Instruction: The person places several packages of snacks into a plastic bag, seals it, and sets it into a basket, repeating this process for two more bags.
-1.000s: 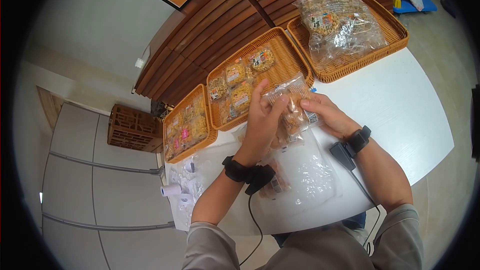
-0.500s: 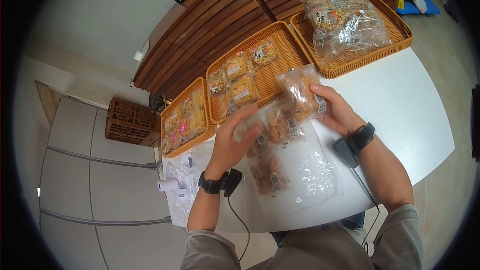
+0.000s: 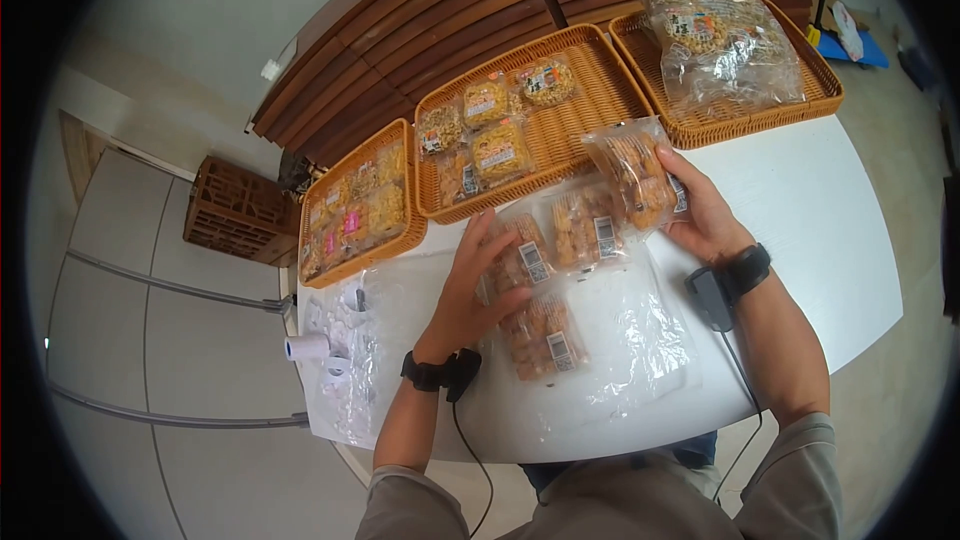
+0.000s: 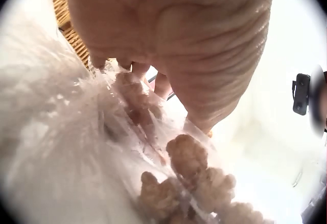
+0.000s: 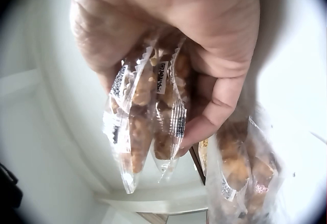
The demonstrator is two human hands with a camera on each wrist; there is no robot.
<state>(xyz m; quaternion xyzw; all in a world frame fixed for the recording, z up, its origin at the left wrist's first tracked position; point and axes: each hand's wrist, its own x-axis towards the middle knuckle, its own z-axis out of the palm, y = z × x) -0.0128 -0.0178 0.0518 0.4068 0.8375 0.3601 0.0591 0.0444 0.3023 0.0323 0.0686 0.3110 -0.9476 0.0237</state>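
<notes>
In the head view my right hand (image 3: pixel 708 215) grips clear packets of brown, lumpy snacks (image 3: pixel 635 175) by their right edge. The right wrist view shows two packets (image 5: pixel 140 127) side by side in that hand, thumb and fingers on either side. My left hand (image 3: pixel 465 290) has its fingers spread at the left edge of another snack packet (image 3: pixel 522 252) lying on the table. Next to that one lies a packet (image 3: pixel 585 230) with a label, and nearer the body another packet (image 3: pixel 545 340). A crinkled clear plastic bag (image 3: pixel 640 340) lies around and beside them.
Behind stand three wicker trays: a left one (image 3: pixel 372 268) and a middle one (image 3: pixel 600 90) with packets of yellowish snacks, and a right one (image 3: pixel 822 100) with a large filled plastic bag (image 3: pixel 735 45). A white roll (image 3: pixel 307 347) lies at the white table's (image 3: pixel 810 240) left edge.
My left hand has let go of the packets held with the right hand and moved down left to those on the table. The right hand keeps its packets.
</notes>
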